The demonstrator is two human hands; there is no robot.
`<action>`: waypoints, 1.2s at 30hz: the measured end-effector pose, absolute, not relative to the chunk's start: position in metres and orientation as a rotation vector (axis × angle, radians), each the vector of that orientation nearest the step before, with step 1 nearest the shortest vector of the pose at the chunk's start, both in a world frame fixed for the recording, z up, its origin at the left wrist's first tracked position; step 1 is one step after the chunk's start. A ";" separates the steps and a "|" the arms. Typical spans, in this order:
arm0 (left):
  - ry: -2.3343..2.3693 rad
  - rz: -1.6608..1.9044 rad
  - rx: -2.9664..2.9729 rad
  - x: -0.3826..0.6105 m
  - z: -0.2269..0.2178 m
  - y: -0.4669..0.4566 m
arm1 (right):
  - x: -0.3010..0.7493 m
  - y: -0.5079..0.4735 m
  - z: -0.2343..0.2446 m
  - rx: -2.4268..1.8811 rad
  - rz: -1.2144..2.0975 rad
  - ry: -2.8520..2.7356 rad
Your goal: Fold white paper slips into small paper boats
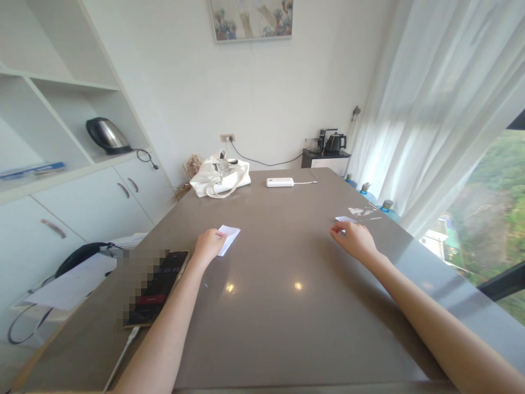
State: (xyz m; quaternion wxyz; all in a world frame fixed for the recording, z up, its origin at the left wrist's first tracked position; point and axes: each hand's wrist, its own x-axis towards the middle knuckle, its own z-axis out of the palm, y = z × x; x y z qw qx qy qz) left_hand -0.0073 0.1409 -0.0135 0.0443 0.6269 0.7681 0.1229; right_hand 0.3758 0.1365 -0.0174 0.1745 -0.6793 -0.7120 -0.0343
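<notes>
My left hand (pixel 208 244) rests on the grey-brown table (pixel 279 306) with its fingers closed on a folded white paper (pixel 228 238) that sticks out to the right of it. My right hand (pixel 355 239) lies further right on the table, fingers curled, its fingertips touching a small white paper piece (pixel 345 219). Small white paper scraps (pixel 361 210) lie just beyond that hand.
A phone (pixel 158 287) with a cable lies near the table's left edge. At the far end are a white handbag (pixel 220 178) and a white power bank (pixel 280 182). A kettle (pixel 105 135) stands on the left shelf. Curtains (pixel 430 109) hang at right.
</notes>
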 end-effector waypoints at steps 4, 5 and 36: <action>2.344 0.330 2.004 -0.005 -0.012 0.140 | 0.377 0.138 -0.020 -1.919 -0.122 -2.014; 2.349 0.317 2.026 -0.005 -0.012 0.140 | 0.377 0.139 -0.021 -1.921 -0.124 -2.015; 1.107 1.051 1.391 0.110 -0.041 0.103 | 0.306 0.111 -0.034 -1.069 1.442 -1.323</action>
